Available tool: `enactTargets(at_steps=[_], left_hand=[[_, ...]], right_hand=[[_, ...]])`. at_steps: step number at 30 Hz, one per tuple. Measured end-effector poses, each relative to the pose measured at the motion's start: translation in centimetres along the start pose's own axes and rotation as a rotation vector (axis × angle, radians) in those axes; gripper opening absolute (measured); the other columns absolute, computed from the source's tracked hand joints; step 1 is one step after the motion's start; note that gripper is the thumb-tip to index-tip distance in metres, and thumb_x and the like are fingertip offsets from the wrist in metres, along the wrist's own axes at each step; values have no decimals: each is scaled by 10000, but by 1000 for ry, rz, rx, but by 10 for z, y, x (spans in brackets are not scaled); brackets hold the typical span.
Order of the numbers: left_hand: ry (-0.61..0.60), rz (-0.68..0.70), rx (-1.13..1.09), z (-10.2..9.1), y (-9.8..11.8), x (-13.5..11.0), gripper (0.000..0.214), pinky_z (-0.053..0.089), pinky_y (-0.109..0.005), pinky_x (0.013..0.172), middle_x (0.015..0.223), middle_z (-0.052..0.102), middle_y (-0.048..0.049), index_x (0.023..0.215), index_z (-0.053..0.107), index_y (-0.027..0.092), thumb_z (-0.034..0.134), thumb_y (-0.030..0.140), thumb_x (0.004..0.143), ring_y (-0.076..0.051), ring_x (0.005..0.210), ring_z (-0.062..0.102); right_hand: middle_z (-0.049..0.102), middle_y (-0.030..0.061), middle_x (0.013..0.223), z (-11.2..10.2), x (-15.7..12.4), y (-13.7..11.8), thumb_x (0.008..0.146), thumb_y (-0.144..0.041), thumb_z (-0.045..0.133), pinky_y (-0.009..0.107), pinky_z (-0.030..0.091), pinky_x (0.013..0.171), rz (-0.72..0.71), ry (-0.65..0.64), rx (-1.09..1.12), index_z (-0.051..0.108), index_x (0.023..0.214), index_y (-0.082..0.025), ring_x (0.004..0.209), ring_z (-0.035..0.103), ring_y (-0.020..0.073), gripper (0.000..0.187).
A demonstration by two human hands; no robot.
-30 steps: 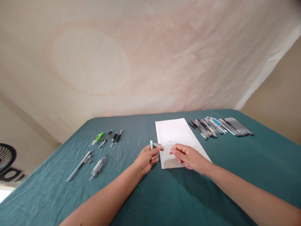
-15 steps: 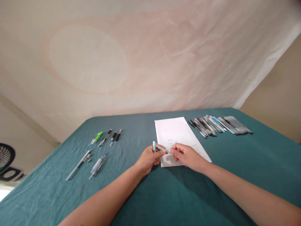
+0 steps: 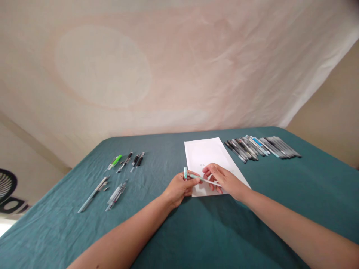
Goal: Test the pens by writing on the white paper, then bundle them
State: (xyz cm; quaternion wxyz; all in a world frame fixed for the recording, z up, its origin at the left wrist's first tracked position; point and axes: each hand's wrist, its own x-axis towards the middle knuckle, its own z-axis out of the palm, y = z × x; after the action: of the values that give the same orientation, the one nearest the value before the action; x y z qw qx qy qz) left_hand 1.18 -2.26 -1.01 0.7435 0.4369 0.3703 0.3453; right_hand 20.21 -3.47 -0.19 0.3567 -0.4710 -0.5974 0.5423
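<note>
Mint-green pen barrel [image 3: 195, 176] sits in the left hand [image 3: 179, 189], over the near left edge of a white sheet [image 3: 203, 148]. Left thumb and fingers pinch it; a short mint cap-like piece [image 3: 185, 173] stands roughly upright in the same grip. From the barrel's right end runs a thin pale rod [image 3: 210, 182], slanting slightly down toward the right hand [image 3: 226, 182]. Looks like a refill, partly inside the barrel; how deep, can't tell. Right fingers loosely curled and parted, not clenched; rod passes across them, contact unclear.

Containers: only pen bodies. On the left of the green cloth [image 3: 168, 239], a long clear tube [image 3: 91, 196] lies with small pieces [image 3: 105, 187] by its far end; contents too small to tell. Just right of it, a bundle of clear pen parts [image 3: 116, 195]. Farther back: bright green piece [image 3: 116, 161], dark slim pen [image 3: 125, 163], black-gripped parts [image 3: 138, 161].

Writing: a few small handwritten marks [image 3: 202, 165] on the sheet, near the right fingers, unreadable. Right of the sheet, pens [image 3: 275, 146] lie side by side in a slanted row, many translucent with dark ends; one blue section [image 3: 257, 141] among them, any lettering too small to read.
</note>
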Motion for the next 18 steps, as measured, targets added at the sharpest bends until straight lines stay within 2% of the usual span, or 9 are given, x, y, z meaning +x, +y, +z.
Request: enactTargets(at_steps=[3, 6, 11, 15, 16, 18], left_hand=[[99, 65, -102, -9, 1, 4, 340, 151, -178, 371, 728, 603, -12, 868, 598, 112, 774, 304, 649, 22, 376, 245], [157, 103, -134, -14, 1, 7, 330, 156, -171, 360, 696, 591, -5, 855, 597, 103, 778, 279, 643, 21, 372, 253], [158, 123, -102, -11, 0, 5, 310, 157, -171, 353, 683, 587, 2, 836, 592, 109, 775, 277, 651, 19, 364, 262], [146, 125, -139, -10, 0, 5, 297, 169, -160, 353, 674, 573, 10, 827, 605, 104, 778, 270, 650, 19, 376, 262], [147, 124, -169, -11, 1, 6, 290, 176, -154, 353, 672, 568, 13, 823, 607, 104, 780, 259, 649, 18, 383, 267], [154, 115, -253, -14, 2, 7, 271, 214, -141, 359, 698, 573, 7, 828, 610, 106, 779, 232, 656, 11, 410, 314]], right_hand=[[564, 17, 803, -11, 3, 5, 842, -605, 427, 187, 361, 372, -14, 7, -48, 493, 1020, -202, 541, 526, 98, 445], [567, 1, 738, -15, 5, 9, 821, -506, 536, 184, 369, 401, -21, -6, -98, 520, 995, -191, 539, 518, 92, 360], [627, 29, 767, -8, 6, 12, 823, -433, 543, 205, 396, 442, -47, 39, -81, 542, 917, -172, 554, 558, 102, 277], [640, 34, 776, -3, 5, 10, 843, -446, 501, 220, 406, 451, -53, -3, -68, 526, 934, -173, 540, 562, 110, 289], [638, 32, 777, -3, 4, 9, 846, -448, 498, 226, 411, 466, -68, 14, -93, 521, 957, -179, 558, 568, 118, 292], [632, 33, 806, -2, 1, 5, 842, -442, 511, 249, 433, 538, -146, 148, -206, 521, 970, -197, 629, 575, 138, 277]])
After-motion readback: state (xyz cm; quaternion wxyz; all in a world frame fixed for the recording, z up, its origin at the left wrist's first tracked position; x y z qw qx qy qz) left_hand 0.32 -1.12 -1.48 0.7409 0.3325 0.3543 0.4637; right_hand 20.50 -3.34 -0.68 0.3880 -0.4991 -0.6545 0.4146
